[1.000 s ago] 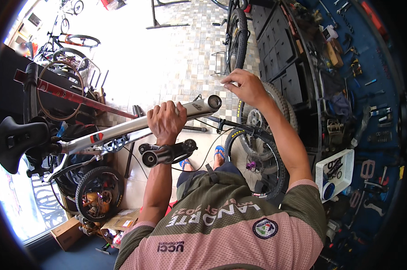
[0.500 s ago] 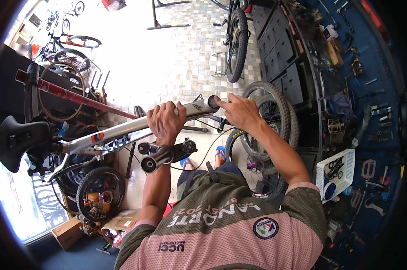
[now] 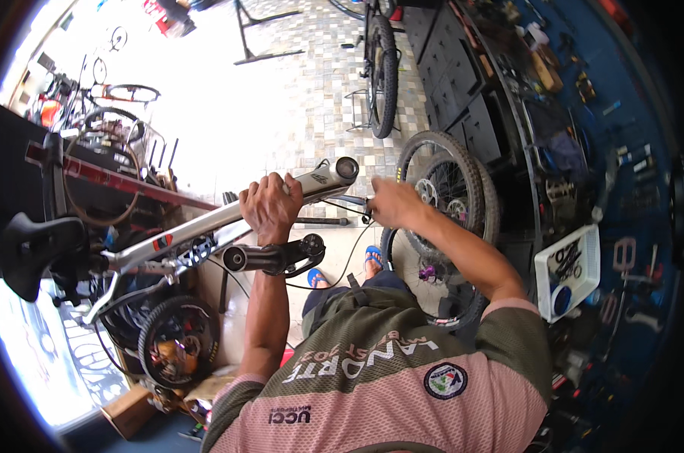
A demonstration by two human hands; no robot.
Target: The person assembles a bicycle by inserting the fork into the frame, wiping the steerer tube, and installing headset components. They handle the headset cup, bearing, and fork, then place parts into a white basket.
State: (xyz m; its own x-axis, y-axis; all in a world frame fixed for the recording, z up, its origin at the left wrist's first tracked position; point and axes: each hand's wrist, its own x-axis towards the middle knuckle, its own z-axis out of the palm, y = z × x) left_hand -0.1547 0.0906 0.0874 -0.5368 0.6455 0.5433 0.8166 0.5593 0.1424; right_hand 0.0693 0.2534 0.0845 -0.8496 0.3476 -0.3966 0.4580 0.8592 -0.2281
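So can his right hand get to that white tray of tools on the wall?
Probably yes. The right hand is free by the wheel, and nothing visibly blocks the sideways path to the white tray; a stretch might be needed.

Silver bike frame (image 3: pixel 228 215); black saddle (image 3: pixel 32 249); white tray (image 3: pixel 565 268); pink-olive jersey (image 3: pixel 387 385); blue sandals (image 3: pixel 372 257).

Sunlit tiled floor (image 3: pixel 311 90), blue tool wall (image 3: pixel 629 113), dark cabinets (image 3: pixel 463 83)
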